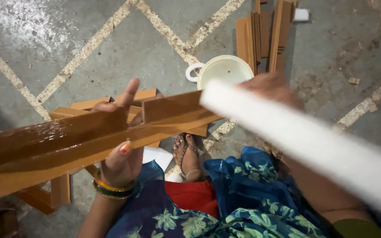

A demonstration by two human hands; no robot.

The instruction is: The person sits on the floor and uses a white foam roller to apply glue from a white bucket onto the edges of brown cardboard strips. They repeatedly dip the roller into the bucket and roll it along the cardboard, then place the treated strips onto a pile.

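— From the head camera, where does the long brown wooden strip (pixel 67 145) lie against the hands?

— It runs from the lower left edge of the view up toward the centre, glossy on top, its far end stopping near the middle. The left hand (pixel 120 145) clasps it about midway: thumb on the near side, fingers wrapped over the far edge, index finger lifted free and pointing up. So most of the strip's length reaches out to the left of that grasp, with a shorter part to the right.

— And the right hand (pixel 272 88)?

— Blurred. It sits at the strip's right end, close to where a white bar (pixel 305 136) begins. That bar slants from the centre down to the lower right, across the right forearm. I cannot tell whether the right hand is closed on the bar or only behind it. The left hand is the one plainly on the strip.

— What lies around?

— Under the strip, a loose heap of similar brown wooden pieces (pixel 93 105) on the grey floor (pixel 45 39) with pale diagonal lines. Beyond the hands stands a cream bowl (pixel 223 70) with a handle, and behind it a stack of wooden slats (pixel 261 35). A sandalled foot (pixel 186 152) and blue floral cloth (pixel 243 194) sit just below the strip.

— Anything in the way?

— The heap lies close beneath; the bowl is just beyond the strip's right end.
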